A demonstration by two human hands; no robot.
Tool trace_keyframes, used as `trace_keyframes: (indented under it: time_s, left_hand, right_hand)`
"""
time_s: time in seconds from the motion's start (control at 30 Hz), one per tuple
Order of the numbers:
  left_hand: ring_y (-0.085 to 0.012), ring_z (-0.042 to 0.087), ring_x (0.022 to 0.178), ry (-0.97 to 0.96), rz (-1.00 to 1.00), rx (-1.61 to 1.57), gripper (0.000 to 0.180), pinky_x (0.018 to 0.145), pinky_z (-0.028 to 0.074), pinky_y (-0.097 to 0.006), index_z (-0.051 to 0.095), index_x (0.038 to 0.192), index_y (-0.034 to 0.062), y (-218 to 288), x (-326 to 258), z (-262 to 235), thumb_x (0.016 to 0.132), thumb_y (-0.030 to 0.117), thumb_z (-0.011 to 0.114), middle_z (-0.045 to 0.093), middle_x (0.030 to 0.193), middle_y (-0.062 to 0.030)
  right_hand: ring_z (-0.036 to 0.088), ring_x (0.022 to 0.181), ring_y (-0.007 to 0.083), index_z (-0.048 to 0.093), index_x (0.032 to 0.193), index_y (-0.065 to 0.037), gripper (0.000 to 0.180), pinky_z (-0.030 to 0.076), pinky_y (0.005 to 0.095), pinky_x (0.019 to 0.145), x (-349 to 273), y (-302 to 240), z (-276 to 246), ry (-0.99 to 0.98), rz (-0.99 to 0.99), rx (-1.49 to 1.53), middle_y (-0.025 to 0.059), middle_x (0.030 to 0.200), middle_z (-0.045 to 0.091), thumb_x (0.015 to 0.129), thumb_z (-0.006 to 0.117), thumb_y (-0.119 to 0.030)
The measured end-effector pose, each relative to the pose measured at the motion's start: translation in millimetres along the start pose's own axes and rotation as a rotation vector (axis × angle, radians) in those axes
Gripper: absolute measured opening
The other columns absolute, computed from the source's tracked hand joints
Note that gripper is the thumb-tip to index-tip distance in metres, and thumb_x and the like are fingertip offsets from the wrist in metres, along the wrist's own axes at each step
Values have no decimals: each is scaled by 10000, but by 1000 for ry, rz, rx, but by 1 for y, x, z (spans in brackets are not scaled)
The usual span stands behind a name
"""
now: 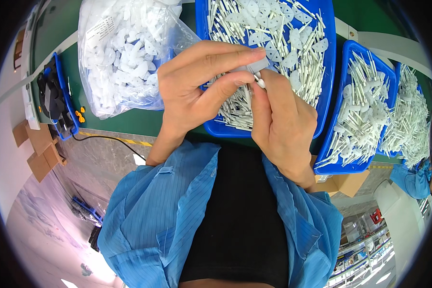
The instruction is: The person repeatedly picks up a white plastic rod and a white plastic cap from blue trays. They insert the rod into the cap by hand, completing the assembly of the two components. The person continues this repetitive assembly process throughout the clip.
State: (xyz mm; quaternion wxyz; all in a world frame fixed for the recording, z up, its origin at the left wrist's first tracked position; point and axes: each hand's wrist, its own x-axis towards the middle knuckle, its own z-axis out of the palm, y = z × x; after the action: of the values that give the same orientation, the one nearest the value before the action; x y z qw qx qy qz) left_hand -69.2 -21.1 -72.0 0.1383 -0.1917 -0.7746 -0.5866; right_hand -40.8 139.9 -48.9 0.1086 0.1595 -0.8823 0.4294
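Note:
My left hand pinches a flat, translucent white plastic piece between thumb and fingers. Against it, my right hand grips a thin white stick, of which only the rounded end shows between the fingertips. The two hands meet over a large blue tray. In that tray lie many loose white sticks and flat fan-shaped plastic pieces. How the stick and the held piece join is hidden by my fingers.
A clear bag full of white plastic pieces rests on the green table at left. Beyond it sits a blue tray with black items, with small orange parts alongside. More blue trays of sticks stand at right; a person's blue sleeve shows there.

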Motion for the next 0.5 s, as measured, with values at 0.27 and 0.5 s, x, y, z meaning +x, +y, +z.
trace_keyframes:
  time_s: [0.27,0.5]
  left_hand:
    - [-259,663,967,-103,-25,-145,303,810,532,-321,705,1093,-60,-4,-1,-5,894,168,694,681,1060,-206]
    - [-221,680,910,-35,-26,-225,254,762,542,-295,731,1079,-12,-3,2,-1,843,81,711,704,1034,-167]
  right_hand:
    - [610,525,279,561,975,-32,165,467,348,450,1,-3,-5,-43,80,109,111,671,597,887,694,-74]
    - [593,509,235,559,975,-40,167,474,328,444,4,-6,-7,4,-42,-32,85,679,583,889,696,-82]
